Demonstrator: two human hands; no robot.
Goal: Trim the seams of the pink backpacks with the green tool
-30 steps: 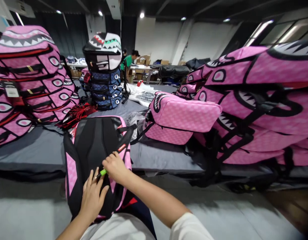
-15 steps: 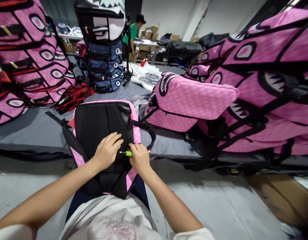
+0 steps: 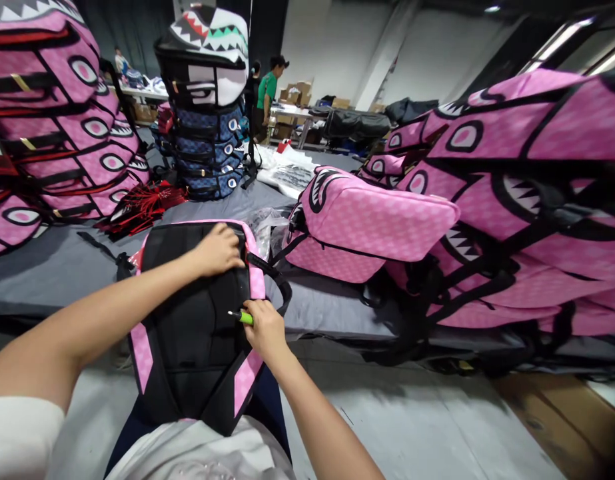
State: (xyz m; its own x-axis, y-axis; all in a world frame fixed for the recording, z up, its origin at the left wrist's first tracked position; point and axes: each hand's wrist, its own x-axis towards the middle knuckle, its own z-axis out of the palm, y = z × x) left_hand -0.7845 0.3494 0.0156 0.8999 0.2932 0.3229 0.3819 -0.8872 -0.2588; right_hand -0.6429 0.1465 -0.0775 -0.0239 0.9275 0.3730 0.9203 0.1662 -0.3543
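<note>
A pink backpack with a black padded back (image 3: 194, 333) leans from my lap onto the edge of a grey table (image 3: 62, 267), back panel facing up. My left hand (image 3: 218, 250) reaches to its top edge, fingers curled over the rim. My right hand (image 3: 264, 328) rests at the pack's right side by the black shoulder strap (image 3: 274, 283) and pinches a small green tool with a dark tip (image 3: 241, 317) pointing left over the panel.
Stacks of pink shark-mouth backpacks stand at the left (image 3: 52, 127) and right (image 3: 527, 200), one lying loose (image 3: 372, 223) mid-table. A blue stack (image 3: 207, 153) sits behind, with red tags (image 3: 142, 203) beside it. A person in green (image 3: 268, 90) stands at far tables. A cardboard box (image 3: 562, 413) lies on the floor.
My left hand has slid from the middle of the back panel up to the pack's top edge. The right hand with the green tool has stayed by the right side.
</note>
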